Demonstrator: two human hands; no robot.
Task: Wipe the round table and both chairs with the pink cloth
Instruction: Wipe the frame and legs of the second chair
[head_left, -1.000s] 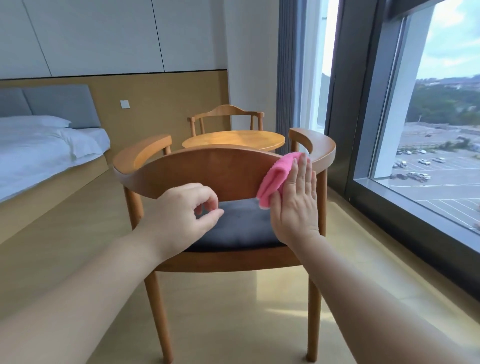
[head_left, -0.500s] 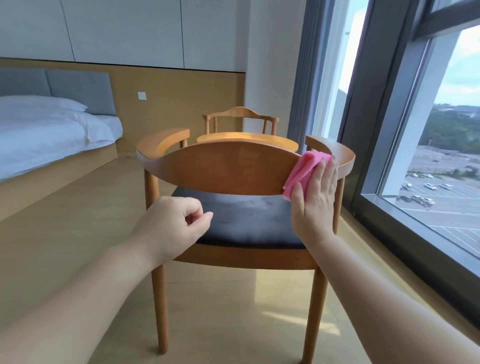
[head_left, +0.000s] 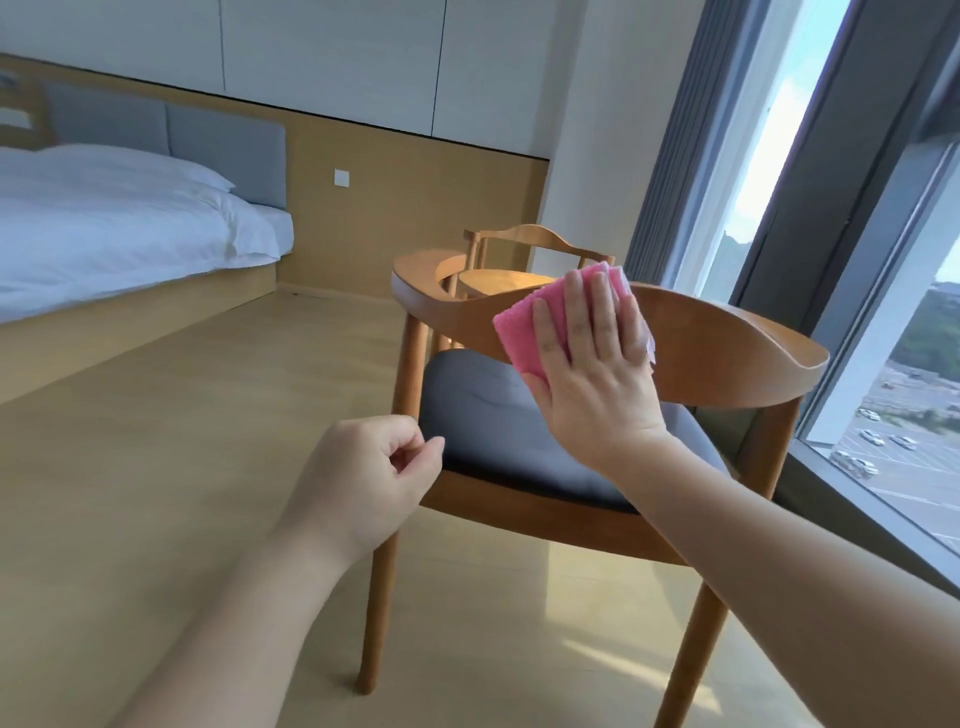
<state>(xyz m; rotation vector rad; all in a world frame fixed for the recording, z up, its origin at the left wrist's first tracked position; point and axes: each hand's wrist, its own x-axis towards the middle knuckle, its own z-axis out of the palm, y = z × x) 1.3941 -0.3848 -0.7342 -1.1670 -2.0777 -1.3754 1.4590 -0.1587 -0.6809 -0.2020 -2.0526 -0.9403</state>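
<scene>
The right hand (head_left: 592, 358) presses the soft, floppy pink cloth (head_left: 524, 332) flat on the hard chair back (head_left: 727, 353). The left hand (head_left: 374, 483) looks loosely curled, maybe holding nothing.

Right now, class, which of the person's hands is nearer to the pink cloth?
Right. The right hand lies flat on the pink cloth, pressing it against the chair backrest. The left hand hangs lower and to the left, loosely curled, touching neither.

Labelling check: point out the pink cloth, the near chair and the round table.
pink cloth (head_left: 524, 326): head view, bare left part beside the fingers.
near chair (head_left: 727, 353): head view, curved wooden backrest.
round table (head_left: 501, 282): head view, visible top, beyond the chair.
</scene>
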